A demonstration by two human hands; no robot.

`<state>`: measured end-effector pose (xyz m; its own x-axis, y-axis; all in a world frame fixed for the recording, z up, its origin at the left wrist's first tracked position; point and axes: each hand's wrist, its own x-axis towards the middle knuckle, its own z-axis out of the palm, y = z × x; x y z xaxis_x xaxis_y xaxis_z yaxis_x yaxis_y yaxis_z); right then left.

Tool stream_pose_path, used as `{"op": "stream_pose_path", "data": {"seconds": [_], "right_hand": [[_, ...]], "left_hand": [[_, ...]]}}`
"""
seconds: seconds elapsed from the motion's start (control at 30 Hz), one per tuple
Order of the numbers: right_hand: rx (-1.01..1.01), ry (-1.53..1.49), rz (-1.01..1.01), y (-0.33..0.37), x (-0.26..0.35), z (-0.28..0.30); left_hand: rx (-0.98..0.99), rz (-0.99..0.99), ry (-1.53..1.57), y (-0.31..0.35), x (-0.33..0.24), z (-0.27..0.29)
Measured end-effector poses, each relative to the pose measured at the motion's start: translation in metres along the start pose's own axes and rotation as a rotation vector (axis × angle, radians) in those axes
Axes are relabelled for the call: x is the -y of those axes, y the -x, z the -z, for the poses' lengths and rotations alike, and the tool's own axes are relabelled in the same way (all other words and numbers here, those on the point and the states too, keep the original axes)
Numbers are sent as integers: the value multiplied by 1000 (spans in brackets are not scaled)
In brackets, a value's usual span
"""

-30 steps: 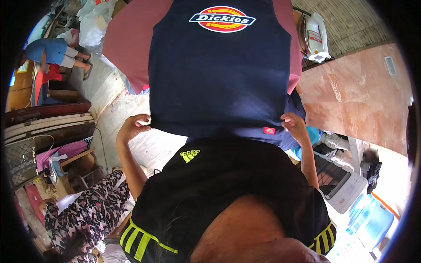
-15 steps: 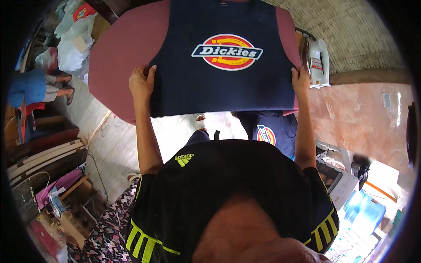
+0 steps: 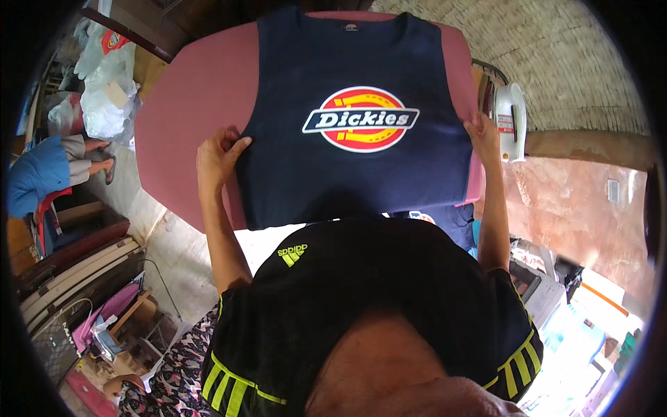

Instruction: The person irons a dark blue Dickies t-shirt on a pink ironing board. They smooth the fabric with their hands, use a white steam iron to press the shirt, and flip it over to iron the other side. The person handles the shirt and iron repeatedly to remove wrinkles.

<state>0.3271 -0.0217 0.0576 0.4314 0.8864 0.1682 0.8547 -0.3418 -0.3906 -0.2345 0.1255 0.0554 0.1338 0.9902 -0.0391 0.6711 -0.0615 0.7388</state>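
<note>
A dark navy sleeveless shirt point(image 3: 361, 184) lies spread face up, its neckline at the far end and a red, yellow and white emblem on its chest. Under it is a maroon padded ironing board point(image 3: 191, 104), showing on both sides. My left hand point(image 3: 221, 156) pinches the shirt's left side edge below the armhole, thumb against the cloth. On the opposite edge, my right hand point(image 3: 484, 139) has its fingertips closed on the fabric at about the same height. The near hem reaches over the board's front edge toward my body.
A white electric iron point(image 3: 513, 121) stands right of the board, close to my right hand. Another dark garment point(image 3: 451, 221) hangs below the board's near right side. Plastic bags point(image 3: 108, 104) are piled at far left, near a person in blue point(image 3: 42, 170). A patterned cloth shows at lower left.
The shirt has shifted nearer to me on the board, so its neckline now shows fully. Both hands have come slightly nearer with it. At lower left, another person's hand has appeared.
</note>
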Motion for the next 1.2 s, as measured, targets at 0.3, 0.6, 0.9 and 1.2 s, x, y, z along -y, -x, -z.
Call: {"op": "stream_pose_path", "data": {"seconds": [0.3, 0.6, 0.9, 1.2], "right_hand": [[-446, -120, 497, -194, 73, -63], [-96, -198, 444, -246, 65, -91], [-178, -156, 666, -162, 159, -57], [162, -43, 1019, -31, 294, -133]], "left_hand": [[-292, -624, -210, -214, -46, -57], [-9, -781, -166, -283, -57, -62], [-123, -341, -177, -141, -26, 0], [-261, 110, -3, 30, -13, -22]]}}
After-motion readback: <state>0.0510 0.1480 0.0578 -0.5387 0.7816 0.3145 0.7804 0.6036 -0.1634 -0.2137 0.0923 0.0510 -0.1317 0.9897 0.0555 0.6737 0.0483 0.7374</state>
